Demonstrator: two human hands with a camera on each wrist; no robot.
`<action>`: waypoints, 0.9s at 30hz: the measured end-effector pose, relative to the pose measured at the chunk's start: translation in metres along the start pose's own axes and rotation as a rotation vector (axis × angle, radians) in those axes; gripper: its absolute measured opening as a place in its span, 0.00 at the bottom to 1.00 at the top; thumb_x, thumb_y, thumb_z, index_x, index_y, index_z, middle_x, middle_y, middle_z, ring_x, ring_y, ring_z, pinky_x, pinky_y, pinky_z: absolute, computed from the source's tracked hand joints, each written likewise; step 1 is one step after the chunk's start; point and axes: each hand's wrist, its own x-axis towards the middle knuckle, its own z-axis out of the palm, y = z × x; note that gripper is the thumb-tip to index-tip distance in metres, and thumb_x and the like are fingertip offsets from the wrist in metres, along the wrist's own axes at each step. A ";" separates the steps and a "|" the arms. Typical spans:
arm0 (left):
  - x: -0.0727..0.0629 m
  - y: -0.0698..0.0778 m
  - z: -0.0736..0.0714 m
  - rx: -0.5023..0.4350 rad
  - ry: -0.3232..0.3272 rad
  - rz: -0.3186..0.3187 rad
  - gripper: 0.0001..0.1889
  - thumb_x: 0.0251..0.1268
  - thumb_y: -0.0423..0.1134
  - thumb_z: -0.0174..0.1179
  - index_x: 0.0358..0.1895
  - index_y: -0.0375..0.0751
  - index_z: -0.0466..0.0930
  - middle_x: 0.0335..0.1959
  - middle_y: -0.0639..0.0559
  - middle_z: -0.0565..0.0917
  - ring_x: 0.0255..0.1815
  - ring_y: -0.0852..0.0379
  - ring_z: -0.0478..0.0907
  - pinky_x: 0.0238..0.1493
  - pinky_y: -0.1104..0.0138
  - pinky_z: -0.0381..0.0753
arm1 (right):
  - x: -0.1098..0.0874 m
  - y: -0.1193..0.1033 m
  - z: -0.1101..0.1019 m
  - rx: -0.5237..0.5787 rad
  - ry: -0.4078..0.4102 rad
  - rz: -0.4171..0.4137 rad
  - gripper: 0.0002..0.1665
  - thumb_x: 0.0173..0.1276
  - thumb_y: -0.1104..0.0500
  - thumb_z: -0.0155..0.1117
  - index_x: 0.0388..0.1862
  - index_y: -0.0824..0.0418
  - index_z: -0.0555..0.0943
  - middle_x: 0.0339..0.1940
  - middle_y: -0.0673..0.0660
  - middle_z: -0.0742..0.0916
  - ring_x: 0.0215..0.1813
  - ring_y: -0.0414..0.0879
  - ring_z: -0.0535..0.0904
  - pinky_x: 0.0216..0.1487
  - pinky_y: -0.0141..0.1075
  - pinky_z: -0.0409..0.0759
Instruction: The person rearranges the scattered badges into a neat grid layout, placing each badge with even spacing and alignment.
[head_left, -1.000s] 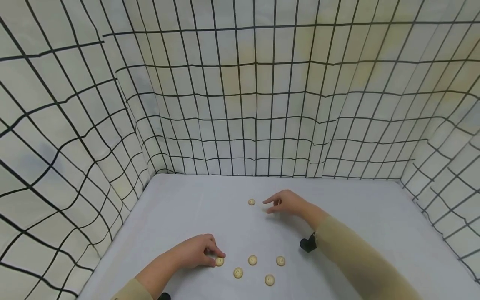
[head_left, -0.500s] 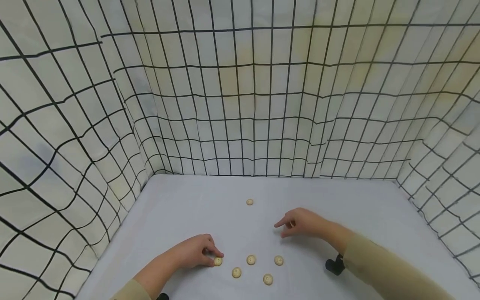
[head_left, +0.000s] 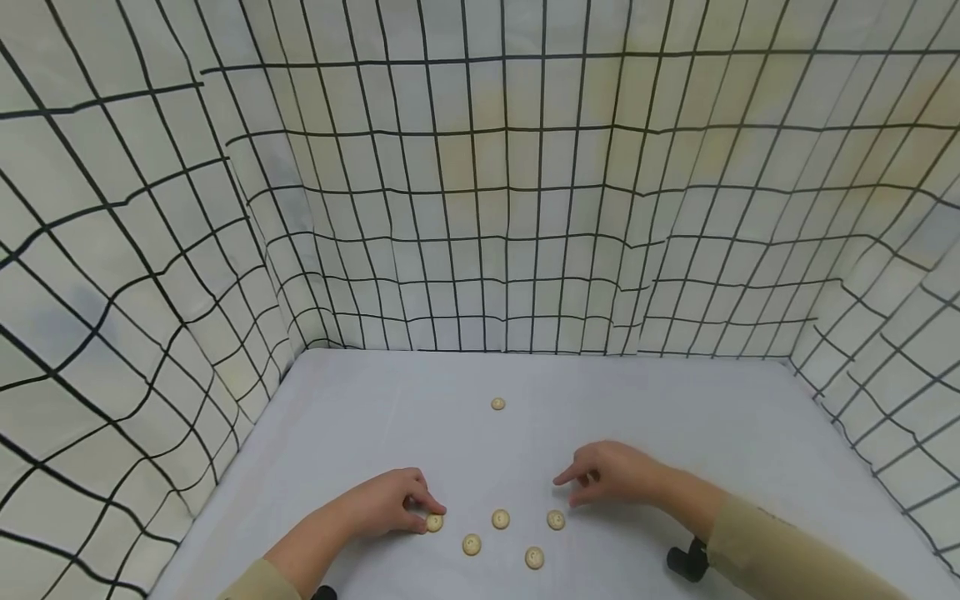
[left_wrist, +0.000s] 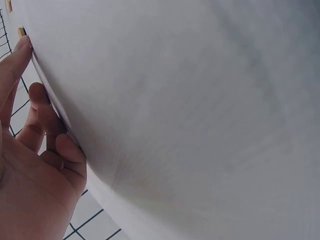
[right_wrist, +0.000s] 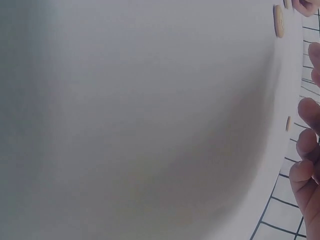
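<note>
My left hand [head_left: 388, 503] rests low on the table at left, pinching a small round pale-yellow wooden disc [head_left: 434, 523] between thumb and index finger. In the left wrist view the disc's edge [left_wrist: 21, 32] shows at a fingertip. My right hand [head_left: 617, 473] hovers above the table with thumb and index finger apart, nothing between them. Just to its lower left lies another disc [head_left: 556, 520] with a dark mark on top. To the left of that disc are similar discs, one [head_left: 500, 519] in the middle, one [head_left: 471, 544] nearer the left hand, and one [head_left: 534, 557] closest to me.
Farther back on the white table [head_left: 360, 417] a single disc [head_left: 498, 404] lies alone. White walls with a black grid [head_left: 480, 208] enclose the table at the back and both sides. A black wrist camera [head_left: 688, 560] hangs under the right sleeve.
My right hand has drawn back from beside the far disc, moving toward me and to the right. The left hand keeps its place at its disc.
</note>
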 end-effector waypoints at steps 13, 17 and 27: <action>0.001 0.002 0.000 -0.011 -0.001 0.003 0.13 0.54 0.38 0.74 0.44 0.58 0.91 0.35 0.64 0.76 0.36 0.62 0.70 0.39 0.67 0.70 | 0.004 -0.008 0.013 -0.008 -0.079 -0.065 0.17 0.58 0.43 0.74 0.47 0.41 0.89 0.24 0.35 0.77 0.27 0.31 0.69 0.31 0.28 0.70; 0.002 0.002 0.000 -0.012 0.000 -0.002 0.14 0.54 0.39 0.74 0.44 0.60 0.91 0.36 0.65 0.76 0.36 0.63 0.70 0.40 0.67 0.71 | 0.006 -0.009 0.016 -0.049 -0.094 -0.091 0.18 0.58 0.42 0.74 0.48 0.41 0.88 0.23 0.34 0.76 0.27 0.30 0.67 0.31 0.27 0.68; 0.002 0.000 0.001 -0.004 0.001 -0.003 0.14 0.54 0.39 0.74 0.44 0.60 0.91 0.35 0.65 0.76 0.36 0.63 0.70 0.39 0.67 0.70 | 0.007 -0.011 0.019 -0.092 -0.114 -0.105 0.18 0.58 0.43 0.74 0.48 0.40 0.88 0.26 0.33 0.76 0.29 0.30 0.68 0.32 0.27 0.69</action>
